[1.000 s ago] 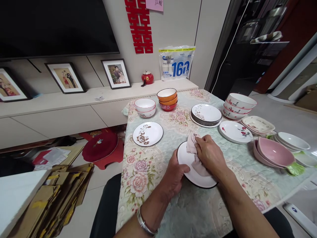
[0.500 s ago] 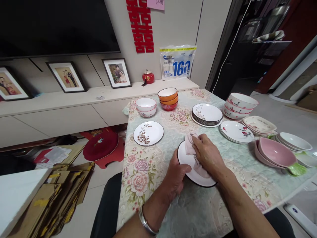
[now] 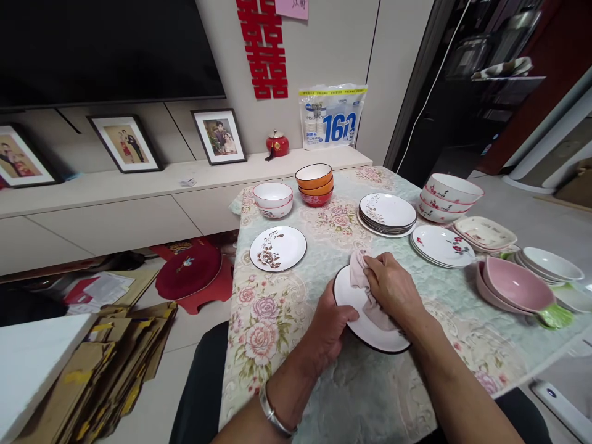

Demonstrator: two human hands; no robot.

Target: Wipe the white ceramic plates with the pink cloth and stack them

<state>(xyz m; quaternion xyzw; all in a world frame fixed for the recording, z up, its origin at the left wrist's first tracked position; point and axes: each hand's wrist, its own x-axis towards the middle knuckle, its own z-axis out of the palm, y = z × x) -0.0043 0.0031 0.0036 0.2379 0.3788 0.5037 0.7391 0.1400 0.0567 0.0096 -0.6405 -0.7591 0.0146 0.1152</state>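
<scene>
A white plate with a dark rim [image 3: 345, 290] is held over the near part of the table, tilted toward me. My left hand [image 3: 330, 327] grips its left edge, thumb on the upper face. My right hand [image 3: 393, 287] is closed on a pale pink cloth [image 3: 358, 269], pressed against the plate's far right side; part of the cloth hangs across the plate's face. Left of it, a white plate with brown flowers [image 3: 278, 248] lies alone on the flowered tablecloth [image 3: 263, 327]. Beyond my right hand sits a stack of dark-rimmed plates [image 3: 387, 209].
White bowls [image 3: 272, 195] and orange and red bowls [image 3: 314, 177] stand at the back. Along the right are tall white bowls [image 3: 451, 188], plates with red flowers [image 3: 443, 245], and pink leaf-shaped bowls [image 3: 518, 283]. A red stool [image 3: 189, 271] and flattened cardboard [image 3: 92, 370] are left of the table.
My right hand and the cloth have shifted slightly right along the plate. The plate has moved a little right and down, and a bit of its pattern now shows near the lower edge.
</scene>
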